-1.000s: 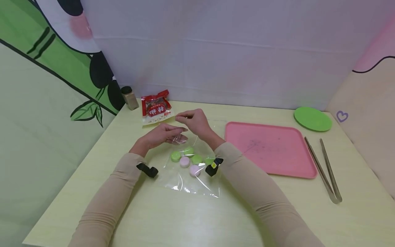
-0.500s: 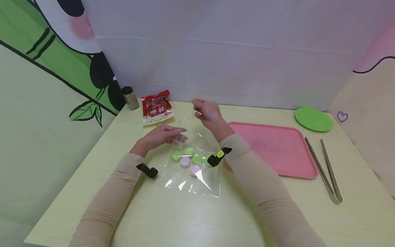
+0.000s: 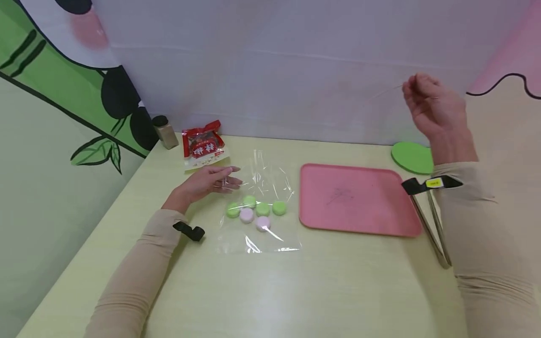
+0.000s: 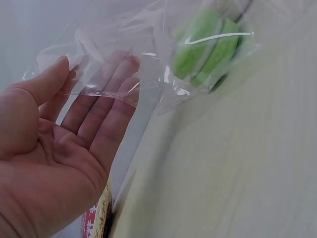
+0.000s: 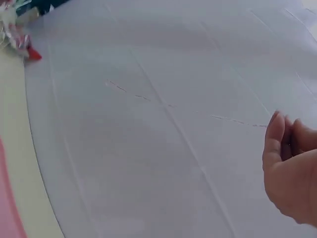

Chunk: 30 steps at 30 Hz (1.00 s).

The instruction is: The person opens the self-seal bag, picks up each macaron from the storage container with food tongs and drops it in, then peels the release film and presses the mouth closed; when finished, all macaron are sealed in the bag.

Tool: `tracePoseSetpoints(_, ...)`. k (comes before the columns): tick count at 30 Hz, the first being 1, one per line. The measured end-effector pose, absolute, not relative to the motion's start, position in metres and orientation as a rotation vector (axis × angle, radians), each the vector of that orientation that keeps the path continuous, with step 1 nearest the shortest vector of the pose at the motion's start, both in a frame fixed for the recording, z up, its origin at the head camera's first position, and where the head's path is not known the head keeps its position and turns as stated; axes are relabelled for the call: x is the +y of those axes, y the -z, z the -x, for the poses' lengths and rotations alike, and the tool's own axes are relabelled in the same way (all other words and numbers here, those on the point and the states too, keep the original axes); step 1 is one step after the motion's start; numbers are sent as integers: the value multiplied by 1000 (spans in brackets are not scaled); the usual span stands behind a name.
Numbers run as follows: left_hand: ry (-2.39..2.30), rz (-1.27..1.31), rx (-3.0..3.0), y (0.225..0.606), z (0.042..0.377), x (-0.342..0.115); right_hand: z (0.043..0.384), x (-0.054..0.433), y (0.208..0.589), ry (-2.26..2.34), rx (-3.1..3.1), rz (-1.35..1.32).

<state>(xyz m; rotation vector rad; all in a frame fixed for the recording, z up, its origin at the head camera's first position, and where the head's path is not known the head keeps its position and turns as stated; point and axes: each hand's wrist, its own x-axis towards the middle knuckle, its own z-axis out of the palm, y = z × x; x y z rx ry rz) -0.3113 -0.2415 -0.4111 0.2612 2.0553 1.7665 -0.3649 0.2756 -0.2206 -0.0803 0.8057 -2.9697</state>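
Observation:
A clear plastic bag [image 3: 236,239] lies on the table with several green macarons [image 3: 279,208] and two pale pink macarons [image 3: 263,223] inside. At its upper left, my left hand [image 3: 207,183] holds the bag's edge between thumb and index finger. The other fingers extend behind the film in the left wrist view, close to a green macaron [image 4: 203,49]. High at the right, my right hand [image 3: 439,105] pinches one end of a thin clear strip [image 5: 225,118]. The strip trails leftward from the fingertips, well away from the bag.
A pink tray [image 3: 359,220] is right of the bag, with metal tongs [image 3: 428,230] beside it, partly behind the right sleeve. A green round plate [image 3: 412,157] sits at the back right. A red snack packet [image 3: 204,145] and a black-lidded jar [image 3: 166,134] stand back left.
My right hand has pulled away from the bag, up and far to the right, with the strip trailing from it. My left hand stays at the bag's edge.

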Motion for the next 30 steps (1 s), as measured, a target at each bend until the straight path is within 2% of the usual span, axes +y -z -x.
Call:
tracePoseSetpoints(3, -1776, -255, 2063, 410, 309, -246, 354, 291, 229, 2936, 1050, 240)
tracePoseSetpoints(6, -1795, -257, 2065, 410, 309, -249, 345, 282, 252, 2737, 1564, 472)
tracePoseSetpoints(8, -1808, -256, 2051, 411, 308, -249, 339, 269, 274, 2388, 2074, 677)
tracePoseSetpoints(11, -1817, -251, 2029, 413, 306, -246, 330, 252, 310, 1571, 2721, 1027)
tracePoseSetpoints(14, -1817, -249, 2024, 412, 304, -245, 324, 242, 341, 948, 2865, 1271)
tracePoseSetpoints(16, -1811, -251, 2042, 411, 304, -244, 323, 240, 355, 696, 2843, 1308)
tracePoseSetpoints(20, -1798, -255, 2076, 408, 303, -243, 324, 238, 376, 510, 2720, 1237)
tracePoseSetpoints(25, -1803, -238, 2053, 408, 303, -243, 323, 240, 390, 504, 2630, 1233)
tracePoseSetpoints(30, -1817, -240, 2063, 408, 303, -245, 323, 245, 387, 578, 2639, 1244)
